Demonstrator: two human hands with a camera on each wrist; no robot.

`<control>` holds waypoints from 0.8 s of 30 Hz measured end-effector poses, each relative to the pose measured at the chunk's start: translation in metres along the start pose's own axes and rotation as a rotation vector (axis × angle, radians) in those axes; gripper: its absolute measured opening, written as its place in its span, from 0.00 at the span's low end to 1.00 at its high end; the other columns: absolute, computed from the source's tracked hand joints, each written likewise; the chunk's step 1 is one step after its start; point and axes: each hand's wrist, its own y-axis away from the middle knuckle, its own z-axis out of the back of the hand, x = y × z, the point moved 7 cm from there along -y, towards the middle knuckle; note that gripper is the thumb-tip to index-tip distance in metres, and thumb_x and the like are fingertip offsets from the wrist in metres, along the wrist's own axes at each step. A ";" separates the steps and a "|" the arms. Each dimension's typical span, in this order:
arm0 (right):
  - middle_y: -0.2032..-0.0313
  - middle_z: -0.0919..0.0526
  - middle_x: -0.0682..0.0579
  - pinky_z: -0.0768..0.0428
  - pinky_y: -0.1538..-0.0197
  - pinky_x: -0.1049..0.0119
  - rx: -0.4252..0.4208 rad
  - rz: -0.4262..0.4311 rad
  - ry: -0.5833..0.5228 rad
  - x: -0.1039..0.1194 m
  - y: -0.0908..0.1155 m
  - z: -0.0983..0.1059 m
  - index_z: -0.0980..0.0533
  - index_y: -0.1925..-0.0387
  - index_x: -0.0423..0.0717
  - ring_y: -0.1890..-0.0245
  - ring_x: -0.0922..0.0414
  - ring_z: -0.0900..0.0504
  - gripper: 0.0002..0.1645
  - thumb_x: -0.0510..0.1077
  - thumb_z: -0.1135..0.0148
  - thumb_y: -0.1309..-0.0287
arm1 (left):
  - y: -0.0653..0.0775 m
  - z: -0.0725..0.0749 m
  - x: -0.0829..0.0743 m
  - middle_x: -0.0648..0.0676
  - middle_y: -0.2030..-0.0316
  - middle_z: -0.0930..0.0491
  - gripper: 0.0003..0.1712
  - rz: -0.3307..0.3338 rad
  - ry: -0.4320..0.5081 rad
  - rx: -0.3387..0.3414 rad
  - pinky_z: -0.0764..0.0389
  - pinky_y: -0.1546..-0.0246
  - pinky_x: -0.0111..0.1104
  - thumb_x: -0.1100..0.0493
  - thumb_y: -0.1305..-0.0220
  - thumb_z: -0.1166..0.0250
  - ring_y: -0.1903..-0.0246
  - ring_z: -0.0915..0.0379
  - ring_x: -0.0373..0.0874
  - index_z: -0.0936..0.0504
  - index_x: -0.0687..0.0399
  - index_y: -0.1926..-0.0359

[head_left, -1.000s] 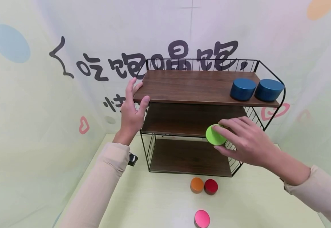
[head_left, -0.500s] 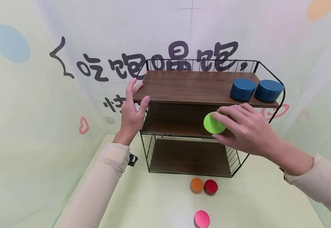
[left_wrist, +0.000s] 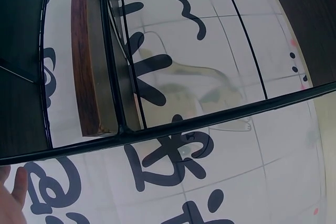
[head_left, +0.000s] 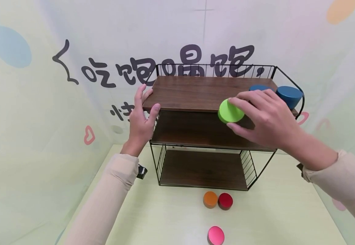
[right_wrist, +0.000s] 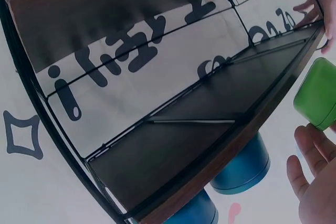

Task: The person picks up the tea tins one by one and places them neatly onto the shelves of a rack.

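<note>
My right hand [head_left: 266, 117] pinches a lime-green round tin [head_left: 230, 111] between thumb and fingers, in front of the top board's front edge. In the right wrist view the green tin [right_wrist: 316, 95] shows a lid seam, with fingertips at its underside. My left hand [head_left: 142, 124] grips the left end of the three-tier rack [head_left: 192, 93], thumb at the front corner, fingers along the side. Two blue round tins, one part-hidden [head_left: 259, 87] behind my right hand and one farther right [head_left: 289, 97], stand at the top board's right end.
Below the rack, an orange tin [head_left: 210, 199] and a dark red tin [head_left: 225, 201] stand side by side on the pale table [head_left: 171, 217]. A pink tin [head_left: 216, 235] is nearer the front. Black wire rails [head_left: 214, 69] edge the rack; a printed cloth hangs behind.
My right hand has lifted the green tin from the middle board's front to the level of the top board's edge, now covering part of one blue tin. The left hand stays put.
</note>
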 end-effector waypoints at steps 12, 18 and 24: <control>0.57 0.18 0.37 0.26 0.54 0.44 0.037 -0.128 -0.017 -0.024 -0.009 -0.003 0.20 0.49 0.37 0.56 0.40 0.22 0.30 0.53 0.32 0.48 | 0.000 0.000 -0.001 0.49 0.33 0.28 0.38 -0.008 0.003 0.009 0.32 0.70 0.37 0.38 0.28 0.46 0.53 0.19 0.50 0.45 0.47 0.24; 0.55 0.17 0.38 0.27 0.53 0.44 0.079 -0.215 -0.031 -0.037 -0.009 -0.008 0.20 0.48 0.37 0.55 0.40 0.23 0.30 0.50 0.28 0.50 | 0.000 -0.001 0.000 0.48 0.33 0.28 0.38 -0.003 0.006 0.008 0.33 0.71 0.36 0.39 0.28 0.46 0.55 0.19 0.50 0.44 0.47 0.25; 0.57 0.16 0.39 0.28 0.52 0.44 0.117 -0.290 -0.027 -0.046 -0.010 -0.012 0.19 0.48 0.38 0.55 0.42 0.23 0.30 0.51 0.28 0.50 | -0.001 0.000 0.000 0.49 0.33 0.28 0.38 -0.008 0.007 0.005 0.32 0.69 0.36 0.40 0.28 0.45 0.51 0.21 0.50 0.44 0.49 0.25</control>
